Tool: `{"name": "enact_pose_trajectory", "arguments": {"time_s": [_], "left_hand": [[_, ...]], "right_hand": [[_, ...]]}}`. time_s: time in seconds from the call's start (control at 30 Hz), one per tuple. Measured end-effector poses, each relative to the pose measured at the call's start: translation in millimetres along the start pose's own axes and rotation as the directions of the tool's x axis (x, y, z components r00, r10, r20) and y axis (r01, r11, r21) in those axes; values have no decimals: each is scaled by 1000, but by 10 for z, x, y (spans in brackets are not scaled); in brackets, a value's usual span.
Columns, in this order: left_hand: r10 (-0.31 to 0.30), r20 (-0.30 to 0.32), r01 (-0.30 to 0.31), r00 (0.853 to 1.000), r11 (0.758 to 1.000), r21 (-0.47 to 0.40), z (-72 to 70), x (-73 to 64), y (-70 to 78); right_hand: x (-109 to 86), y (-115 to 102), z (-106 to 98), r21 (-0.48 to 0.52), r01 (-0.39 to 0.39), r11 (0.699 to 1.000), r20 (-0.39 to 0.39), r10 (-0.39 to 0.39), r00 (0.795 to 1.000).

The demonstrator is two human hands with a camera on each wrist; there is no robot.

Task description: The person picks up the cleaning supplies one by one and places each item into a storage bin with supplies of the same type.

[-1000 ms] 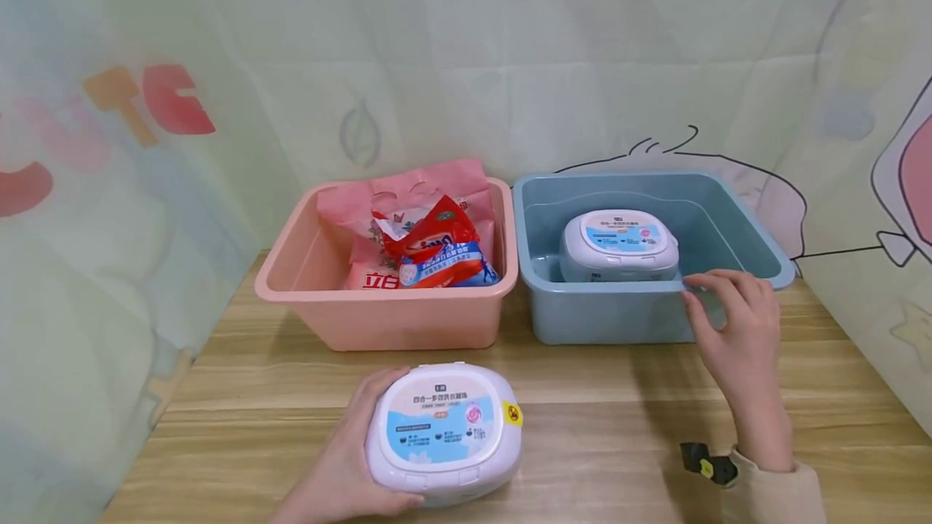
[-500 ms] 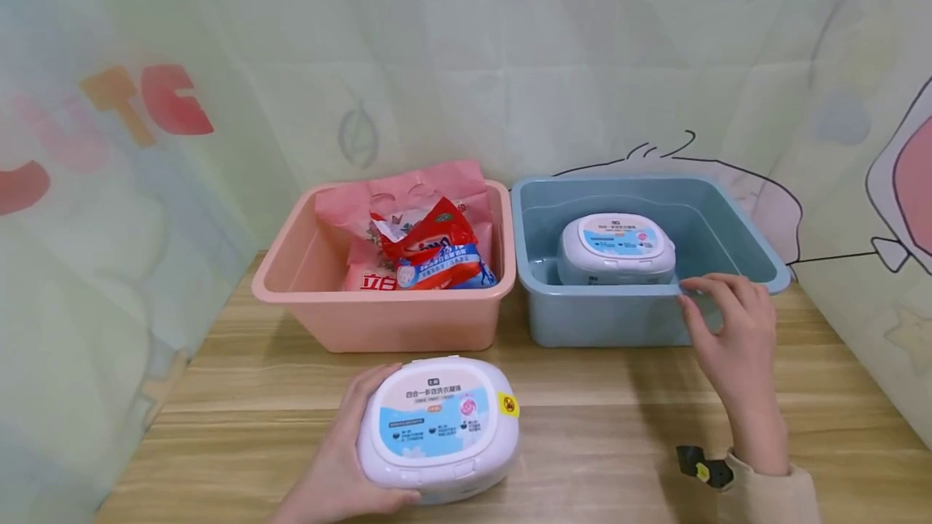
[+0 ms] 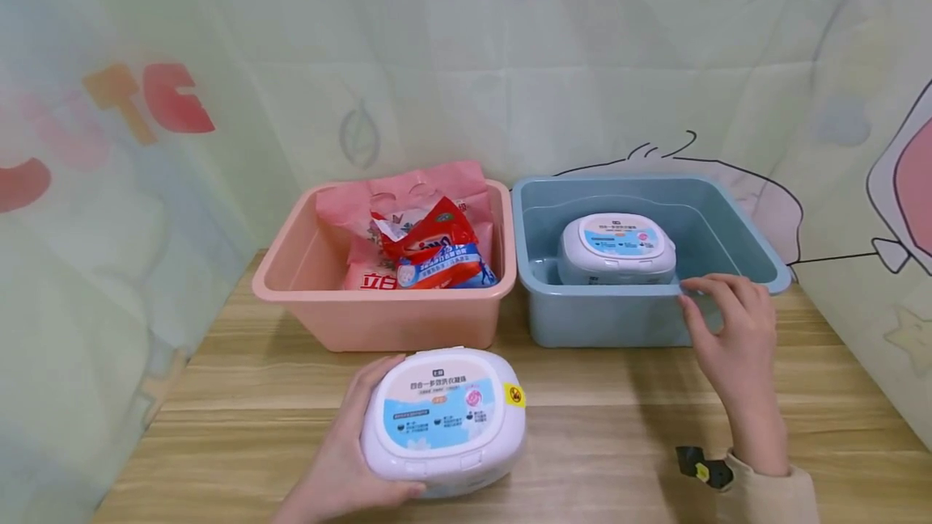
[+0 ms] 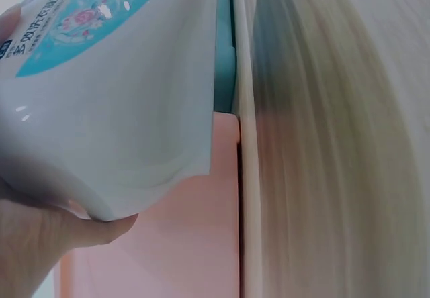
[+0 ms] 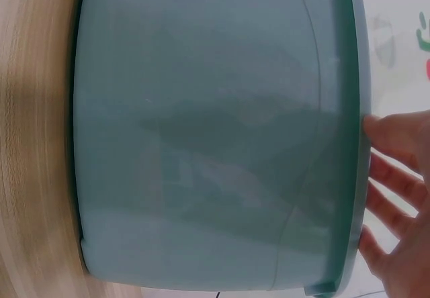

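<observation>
My left hand [image 3: 349, 447] grips a white plastic box of laundry pods [image 3: 446, 423] by its left side, thumb at the near side. The box has a blue-and-white label and a yellow sticker. In the left wrist view, a gap shows between the box [image 4: 134, 103] and the tabletop, so it is held just above the table. My right hand [image 3: 735, 338] pinches the front rim of the blue basin [image 3: 604, 318] near its right end. The right wrist view shows its fingertips along the rim. A second matching box [image 3: 617, 249] sits inside that basin, at the front left.
A pink basin [image 3: 386, 322] stands left of the blue one, close beside it. It contains a pink bag [image 3: 357, 204] and a red-and-blue detergent bag [image 3: 440, 253]. The wooden tabletop [image 3: 597, 427] runs in front of both. A printed cloth [image 3: 437, 63] hangs behind.
My left hand has shifted the held box slightly away from me and rightward over the last half second. The right hand stays at the blue basin's rim.
</observation>
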State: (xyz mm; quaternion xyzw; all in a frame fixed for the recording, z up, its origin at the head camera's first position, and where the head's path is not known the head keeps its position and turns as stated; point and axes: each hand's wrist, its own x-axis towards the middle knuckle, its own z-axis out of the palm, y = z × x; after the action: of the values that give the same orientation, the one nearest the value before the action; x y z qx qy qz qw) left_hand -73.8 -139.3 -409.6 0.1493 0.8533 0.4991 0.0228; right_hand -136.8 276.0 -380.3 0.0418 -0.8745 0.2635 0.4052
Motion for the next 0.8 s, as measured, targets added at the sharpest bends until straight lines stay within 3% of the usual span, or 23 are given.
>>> {"name": "enact_pose_trajectory", "arguments": {"time_s": [0.23, 0.43, 0.8], "left_hand": [[80, -24, -80, 996, 997, 12, -1, 43, 27], [119, -23, -120, 993, 992, -29, -11, 89, 70], [128, -22, -129, 992, 990, -59, -12, 127, 180]], "right_hand": [[8, 0, 7, 9, 6, 1000, -7, -6, 1000], [24, 3, 13, 14, 11, 1000, -9, -11, 1000], [13, 1, 7, 10, -3, 1000, -5, 3, 1000]]}}
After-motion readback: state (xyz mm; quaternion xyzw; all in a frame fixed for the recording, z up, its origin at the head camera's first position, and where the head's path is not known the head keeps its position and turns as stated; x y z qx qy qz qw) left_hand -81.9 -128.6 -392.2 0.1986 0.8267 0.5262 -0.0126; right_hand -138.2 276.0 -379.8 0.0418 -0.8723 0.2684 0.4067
